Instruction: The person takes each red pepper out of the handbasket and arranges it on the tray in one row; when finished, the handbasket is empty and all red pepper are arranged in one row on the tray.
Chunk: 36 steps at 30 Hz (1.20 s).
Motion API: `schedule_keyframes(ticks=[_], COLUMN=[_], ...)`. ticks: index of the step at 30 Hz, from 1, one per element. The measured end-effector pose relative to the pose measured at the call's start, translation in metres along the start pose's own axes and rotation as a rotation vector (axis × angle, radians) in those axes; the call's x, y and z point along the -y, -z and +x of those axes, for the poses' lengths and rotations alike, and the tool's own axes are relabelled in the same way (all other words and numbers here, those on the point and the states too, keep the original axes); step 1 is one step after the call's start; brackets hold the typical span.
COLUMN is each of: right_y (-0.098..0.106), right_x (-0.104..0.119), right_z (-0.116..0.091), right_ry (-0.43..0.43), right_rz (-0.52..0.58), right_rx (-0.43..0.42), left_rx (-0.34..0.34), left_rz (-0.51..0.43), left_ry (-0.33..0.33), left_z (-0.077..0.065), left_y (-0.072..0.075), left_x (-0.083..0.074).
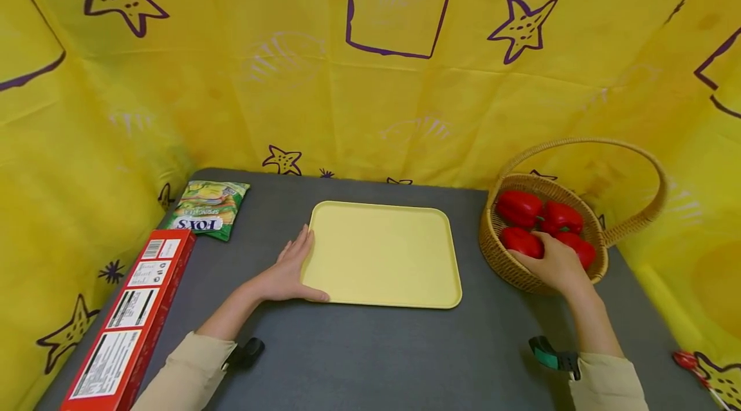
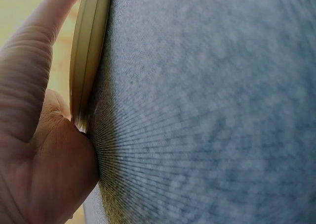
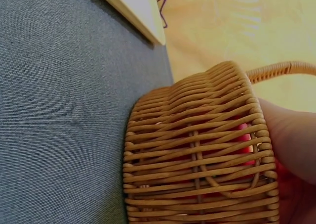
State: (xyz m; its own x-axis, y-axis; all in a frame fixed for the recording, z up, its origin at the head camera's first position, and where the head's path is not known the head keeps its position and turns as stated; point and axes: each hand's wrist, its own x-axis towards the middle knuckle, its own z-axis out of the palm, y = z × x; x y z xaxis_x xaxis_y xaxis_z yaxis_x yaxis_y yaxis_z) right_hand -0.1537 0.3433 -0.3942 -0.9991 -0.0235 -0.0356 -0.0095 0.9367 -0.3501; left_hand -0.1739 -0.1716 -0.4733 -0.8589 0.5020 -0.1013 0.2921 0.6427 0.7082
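A yellow rectangular tray lies on the dark grey table. My left hand rests at its near left corner, fingers along the left side and thumb along the near edge; the left wrist view has the palm against the tray's rim. To the right stands a wicker basket with a tall handle, holding several red bell peppers. My right hand reaches over the near rim and grips the front red bell pepper, still inside the basket. Its fingertips are partly hidden behind the pepper.
On the left lie a long red box with white labels and a green Fox's packet beyond it. A yellow patterned cloth hangs behind and at both sides. A small red object lies at the far right edge.
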Motion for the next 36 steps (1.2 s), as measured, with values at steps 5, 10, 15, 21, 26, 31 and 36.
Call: schedule_keyframes(ticks=[5, 10, 15, 21, 26, 31, 36], right_y=[-0.002, -0.006, -0.012, -0.022, -0.023, -0.024, -0.026], right_x=[0.001, 0.006, 0.013, 0.027, 0.042, 0.055, 0.065], right_z=[-0.001, -0.004, -0.007, -0.007, -0.007, -0.006, -0.004], right_ry=[-0.007, -0.023, -0.060, -0.109, -0.115, -0.088, -0.023], right_rz=[0.029, 0.103, 0.206, 0.330, 0.420, 0.454, 0.458], right_rx=[-0.068, -0.173, -0.299, -0.465, -0.548, -0.574, -0.643], left_rx=[-0.003, -0.005, -0.012, -0.019, -0.015, -0.019, -0.028], left_rz=[0.019, 0.036, 0.041, 0.038, 0.040, 0.027, 0.028], left_ry=[-0.017, -0.028, -0.039, -0.053, -0.040, -0.033, -0.044], left_z=[0.001, 0.000, 0.000, 0.001, 0.000, -0.001, 0.000], left_y=[0.000, 0.000, 0.000, -0.001, -0.002, -0.001, -0.002], left_x=[0.000, 0.002, 0.002, 0.004, 0.004, 0.003, 0.004])
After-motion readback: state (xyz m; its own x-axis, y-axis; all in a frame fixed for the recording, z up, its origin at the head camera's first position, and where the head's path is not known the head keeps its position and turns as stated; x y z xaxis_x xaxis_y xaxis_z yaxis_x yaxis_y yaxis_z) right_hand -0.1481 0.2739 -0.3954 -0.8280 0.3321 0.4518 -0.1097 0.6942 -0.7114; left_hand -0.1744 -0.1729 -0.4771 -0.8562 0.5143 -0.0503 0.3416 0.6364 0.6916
